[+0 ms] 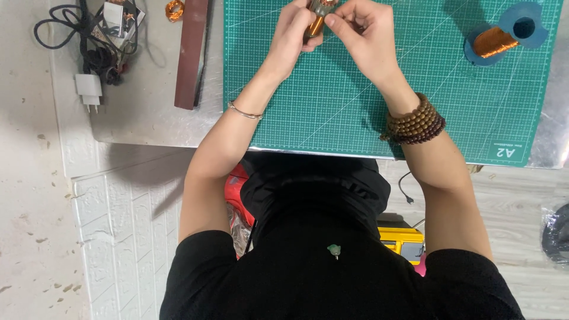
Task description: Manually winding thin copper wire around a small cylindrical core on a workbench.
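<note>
Both hands (296,26) (361,29) pinched on a small copper-wound rotor (317,18) — shiny orange coil (top cropped)

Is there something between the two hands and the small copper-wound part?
Nothing visible. Both the left hand and the right hand already hold the copper-wound part directly with their fingers, above the green cutting mat.
</note>
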